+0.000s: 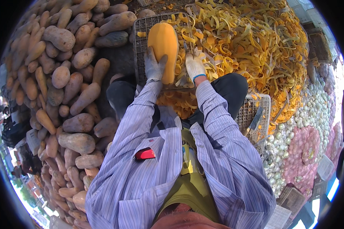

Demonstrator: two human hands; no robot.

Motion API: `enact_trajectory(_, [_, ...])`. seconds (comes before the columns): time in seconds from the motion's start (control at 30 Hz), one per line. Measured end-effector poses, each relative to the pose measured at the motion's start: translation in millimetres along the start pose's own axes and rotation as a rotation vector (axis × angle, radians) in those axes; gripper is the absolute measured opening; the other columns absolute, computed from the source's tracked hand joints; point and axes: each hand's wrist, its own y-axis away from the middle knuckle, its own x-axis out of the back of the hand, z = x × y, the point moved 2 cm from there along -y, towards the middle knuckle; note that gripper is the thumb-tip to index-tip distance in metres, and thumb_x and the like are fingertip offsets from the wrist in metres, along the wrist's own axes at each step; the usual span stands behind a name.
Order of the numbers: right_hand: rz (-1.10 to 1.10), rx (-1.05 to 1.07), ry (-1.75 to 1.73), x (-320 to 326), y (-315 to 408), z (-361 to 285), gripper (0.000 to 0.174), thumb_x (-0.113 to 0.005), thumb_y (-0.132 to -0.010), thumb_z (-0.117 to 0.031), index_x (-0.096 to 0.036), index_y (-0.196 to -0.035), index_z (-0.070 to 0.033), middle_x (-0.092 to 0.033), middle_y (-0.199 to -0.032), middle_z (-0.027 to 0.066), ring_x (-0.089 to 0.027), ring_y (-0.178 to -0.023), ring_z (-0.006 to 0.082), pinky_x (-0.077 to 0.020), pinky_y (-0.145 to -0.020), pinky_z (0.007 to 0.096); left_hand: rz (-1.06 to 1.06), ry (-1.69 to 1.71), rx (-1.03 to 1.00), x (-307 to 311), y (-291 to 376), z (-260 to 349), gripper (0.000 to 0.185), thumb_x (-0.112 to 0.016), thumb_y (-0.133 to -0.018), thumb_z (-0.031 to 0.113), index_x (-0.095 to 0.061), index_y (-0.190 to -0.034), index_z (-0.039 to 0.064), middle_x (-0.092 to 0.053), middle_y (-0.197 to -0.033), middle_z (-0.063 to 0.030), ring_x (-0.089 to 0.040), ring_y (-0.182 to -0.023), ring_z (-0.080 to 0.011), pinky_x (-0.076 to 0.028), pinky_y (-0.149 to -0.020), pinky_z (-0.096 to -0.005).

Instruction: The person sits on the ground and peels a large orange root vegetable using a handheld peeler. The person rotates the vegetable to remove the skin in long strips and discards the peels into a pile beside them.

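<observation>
A peeled orange squash (162, 37) stands lengthwise over an upturned plastic crate (140, 58). My left hand (154, 67), in a greyish work glove, grips its lower left side with the thumb across the front. Just right of the squash is my right hand (195, 65), wearing a white knit glove with a blue cuff edge. Its fingers are curled around a slim metal tool (185, 45), perhaps a peeler, mostly hidden by the glove. The tool is apart from the squash. Curled peel strips (186, 35) lie on the crate around both.
Unpeeled squashes (78, 123) are heaped along the left. A big mound of peelings (246, 43) rises at the right. Beside my right knee, a second crate (265, 106) bears a cleaver-like blade (256, 118). Onions (299, 114), some in pink net bags (296, 148), spread beyond it.
</observation>
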Motion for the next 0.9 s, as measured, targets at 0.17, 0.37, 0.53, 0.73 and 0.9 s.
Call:
enact_trajectory(0.17, [-0.362,0.159,0.338,-4,-129,-52,0.042,-0.043,-0.11,-0.022,-0.064,-0.14,0.0,-0.071,-0.131,0.0331,-0.069,-0.126,0.0466,-0.0556,-0.106,0.0532,-0.041,0.236,0.21,27,-5,-6,0.088,-0.072,-0.098,0.042,-0.037,-0.165,-0.005,-0.047,-0.159,-0.0341,-0.054,-0.142,-0.0463,-0.042,-0.121,-0.0464])
enact_trajectory(0.37, [-0.541,0.061,0.416,-33,-208,-95,0.054,-0.04,-0.11,-0.038,-0.07,-0.137,-0.003,-0.07,-0.146,0.0218,-0.065,-0.137,0.043,-0.051,-0.113,0.0527,0.039,0.425,0.281,29,4,0,0.084,-0.069,-0.098,0.032,-0.037,-0.166,-0.004,-0.055,-0.154,-0.0296,-0.058,-0.139,-0.0414,-0.046,-0.116,-0.0441])
enact_trajectory(0.53, [-0.389,0.042,0.541,-46,-149,-36,0.048,-0.041,-0.11,-0.027,-0.063,-0.141,0.003,-0.067,-0.141,0.0324,-0.069,-0.128,0.0441,-0.0593,-0.101,0.0521,-0.019,0.314,0.248,10,6,8,0.088,-0.071,-0.098,0.037,-0.035,-0.168,-0.001,-0.05,-0.158,-0.0303,-0.051,-0.146,-0.0425,-0.042,-0.122,-0.0452])
enact_trajectory(0.73, [-0.431,-0.317,0.24,-53,56,-29,0.046,-0.038,-0.112,-0.026,-0.056,-0.142,0.004,-0.063,-0.136,0.0342,-0.069,-0.122,0.0484,-0.0586,-0.1,0.0554,-0.035,0.21,0.166,2,3,-13,0.09,-0.075,-0.098,0.035,-0.033,-0.169,0.0,-0.045,-0.163,-0.0308,-0.046,-0.15,-0.0458,-0.038,-0.125,-0.0476])
enact_trajectory(0.9, [-0.597,-0.155,0.224,-50,164,-9,0.048,-0.034,-0.115,-0.045,-0.062,-0.132,-0.009,-0.064,-0.135,0.032,-0.067,-0.12,0.0514,-0.0542,-0.104,0.0577,-0.035,0.295,0.18,2,6,-11,0.091,-0.076,-0.098,0.035,-0.032,-0.17,-0.001,-0.041,-0.165,-0.0309,-0.044,-0.152,-0.0459,-0.037,-0.127,-0.0475])
